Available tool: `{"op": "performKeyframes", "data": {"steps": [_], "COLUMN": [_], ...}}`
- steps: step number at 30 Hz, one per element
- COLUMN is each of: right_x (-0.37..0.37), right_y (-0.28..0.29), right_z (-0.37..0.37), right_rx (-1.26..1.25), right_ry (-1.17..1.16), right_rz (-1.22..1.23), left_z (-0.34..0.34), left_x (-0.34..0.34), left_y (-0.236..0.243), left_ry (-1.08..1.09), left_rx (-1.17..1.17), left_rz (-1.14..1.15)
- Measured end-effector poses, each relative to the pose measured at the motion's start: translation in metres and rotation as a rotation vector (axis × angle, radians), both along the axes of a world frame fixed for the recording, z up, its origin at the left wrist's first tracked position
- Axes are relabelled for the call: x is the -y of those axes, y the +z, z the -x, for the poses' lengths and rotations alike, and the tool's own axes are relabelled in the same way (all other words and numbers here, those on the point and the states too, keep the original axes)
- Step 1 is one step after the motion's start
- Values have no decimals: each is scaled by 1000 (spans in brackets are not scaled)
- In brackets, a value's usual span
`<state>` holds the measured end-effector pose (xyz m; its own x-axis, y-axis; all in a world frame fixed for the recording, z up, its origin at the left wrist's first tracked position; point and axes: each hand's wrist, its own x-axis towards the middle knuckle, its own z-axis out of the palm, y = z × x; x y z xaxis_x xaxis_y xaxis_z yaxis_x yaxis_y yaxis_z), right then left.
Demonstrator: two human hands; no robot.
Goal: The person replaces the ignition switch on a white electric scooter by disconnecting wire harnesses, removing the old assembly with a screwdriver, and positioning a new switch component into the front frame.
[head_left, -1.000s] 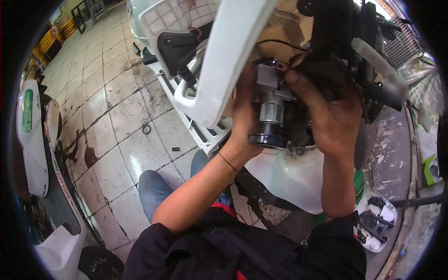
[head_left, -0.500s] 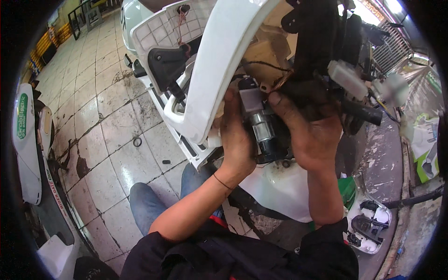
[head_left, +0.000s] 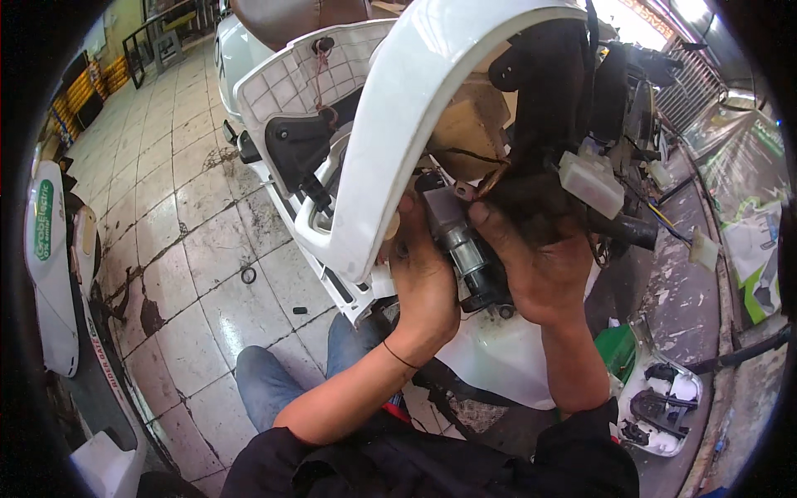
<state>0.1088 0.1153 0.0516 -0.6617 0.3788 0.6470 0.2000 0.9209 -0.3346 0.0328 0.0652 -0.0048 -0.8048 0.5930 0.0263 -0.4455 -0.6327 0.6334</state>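
Observation:
A cylindrical silver-and-black part (head_left: 470,249) is between my hands, inside the opened front of a white scooter. Its top leans left. My left hand (head_left: 425,286) is against its left side, the thumb pointing up along it. From the right my right hand (head_left: 540,270) closes in, its thumb near the part's upper end. The other fingers of both hands are mostly hidden behind. A curved white body panel (head_left: 390,124) arches above and left of my left hand. Beyond the part are a yellowish plastic box (head_left: 469,133) and dark wiring.
A white connector (head_left: 591,184) and a black hose (head_left: 627,231) hang right of my right hand. A loose white cover (head_left: 660,407) lies at lower right. A black ring (head_left: 248,275) and a small black piece (head_left: 300,310) lie on the floor tiles. Another white scooter body (head_left: 50,266) stands far left.
The cylindrical part has tilted, its lower end shifting right and toward me. Both hands stay around it. The view has shifted slightly, and the white connector hangs lower and farther left.

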Motion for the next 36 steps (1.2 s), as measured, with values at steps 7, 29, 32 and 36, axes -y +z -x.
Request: {"op": "performKeyframes", "data": {"steps": [7,29,32,36], "right_x": [-4,-9,-8,-7], "right_y": [0,-1,3,5], "right_z": [-5,-9,-8,-1], "right_rx": [211,173,158,37], "right_ry": [-54,33,58,41], "right_rz": [157,125,123,259], "left_z": [9,18,19,18], "left_x": [1,10,9,11], "left_y": [-1,-9,-12,-7], "left_ry": [-84,-400,-460,-449], "left_rx": [50,62,117,103], "left_rz": [-23,-72,-79,-30]}}
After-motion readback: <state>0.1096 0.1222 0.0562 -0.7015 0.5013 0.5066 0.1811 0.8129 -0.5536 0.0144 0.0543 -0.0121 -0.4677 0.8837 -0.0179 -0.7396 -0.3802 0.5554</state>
